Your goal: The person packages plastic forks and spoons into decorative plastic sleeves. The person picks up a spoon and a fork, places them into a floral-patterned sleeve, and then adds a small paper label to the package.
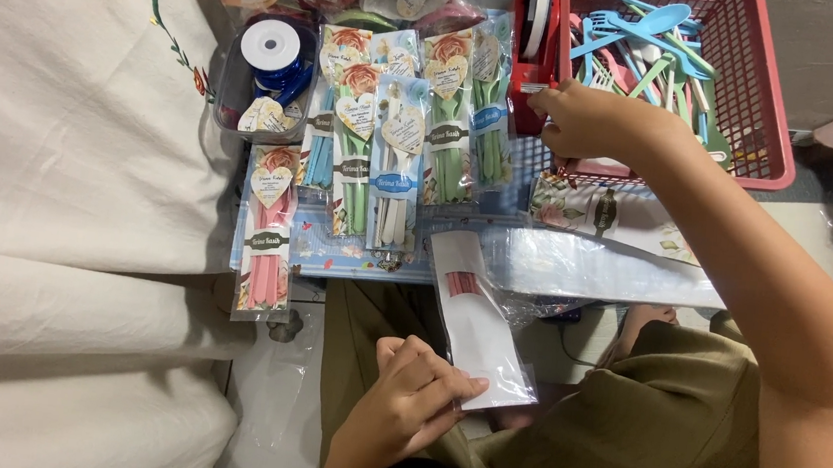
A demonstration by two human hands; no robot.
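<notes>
We note our left hand (413, 389) pinching the near end of a clear cellophane sleeve (479, 322) between thumb and fingers; the sleeve holds a white card and a pink utensil, and its long axis runs away from us, tilted a little left, toward the low blue tabletop (454, 267). Our right hand (587, 121) reaches far forward, fingers curled together at the red tape dispenser (531, 53), just beside the red basket (774, 165) of loose pastel spoons and forks; whether it grips anything we cannot tell. The left hand is the nearer one to the sleeve; the dispenser lies up and right of it. Finished packs (398, 162) on the tabletop: we count about seven, one pink pack (267, 231) at the left edge. One spool of blue ribbon (272, 51) sits in a clear tub.
</notes>
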